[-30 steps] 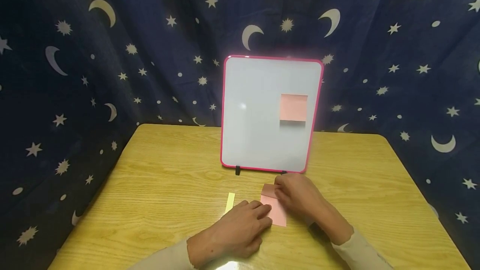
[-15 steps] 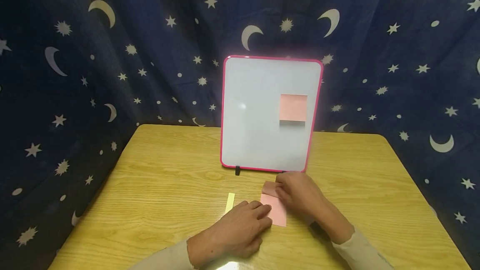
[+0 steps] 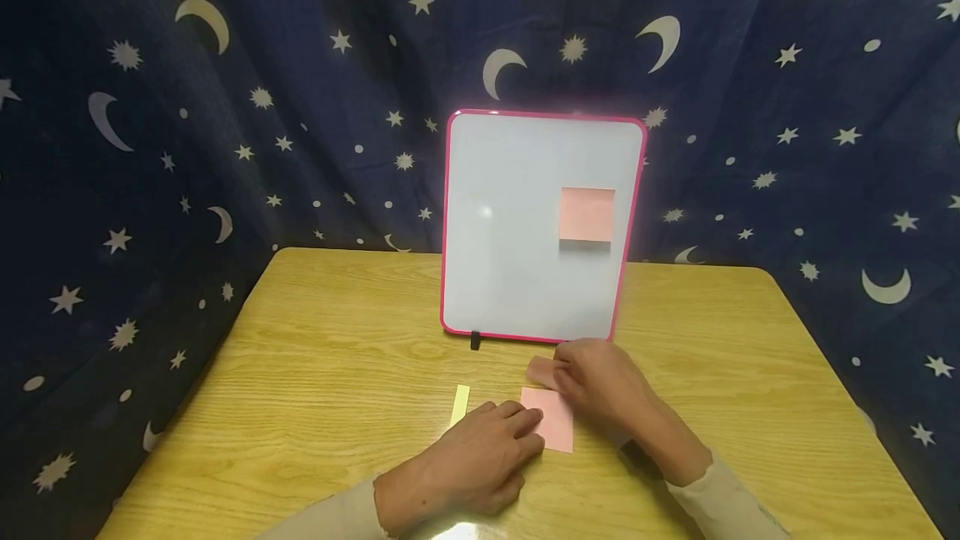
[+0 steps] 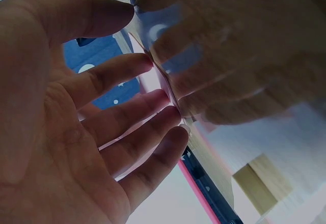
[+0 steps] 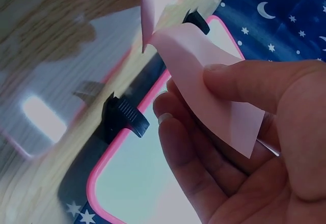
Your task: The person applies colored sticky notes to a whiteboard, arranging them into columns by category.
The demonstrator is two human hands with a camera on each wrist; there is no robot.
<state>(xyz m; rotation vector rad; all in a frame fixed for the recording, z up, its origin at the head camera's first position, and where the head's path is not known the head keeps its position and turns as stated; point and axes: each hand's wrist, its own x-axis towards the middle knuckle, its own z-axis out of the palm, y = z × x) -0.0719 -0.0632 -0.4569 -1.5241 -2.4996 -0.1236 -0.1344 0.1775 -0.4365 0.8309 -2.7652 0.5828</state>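
A pad of pink sticky notes [image 3: 555, 423] lies on the table in front of the whiteboard. My left hand [image 3: 480, 461] rests its fingertips on the pad's left side; in the left wrist view the fingers [image 4: 132, 112] are mostly straight, touching it. Beyond the pad my right hand [image 3: 603, 382] pinches a pink sticky note [image 3: 542, 371]. The right wrist view shows this note [image 5: 204, 66] bent in a curve, between the thumb and the fingers. Its far end meets the pad [image 5: 158, 5]; I cannot tell whether it still sticks there.
The pink-framed whiteboard [image 3: 510, 273] stands upright on black feet [image 3: 476, 341], with one pink note [image 3: 587, 215] stuck at its right. A yellow strip [image 3: 460, 405] lies left of the pad, partly behind my left hand. A starry curtain [image 3: 337, 148] hangs behind the table [image 3: 337, 340].
My right hand has moved slightly away from me, drawing the pinched note beyond the pad's far edge. The left hand has stayed in place on the pad.
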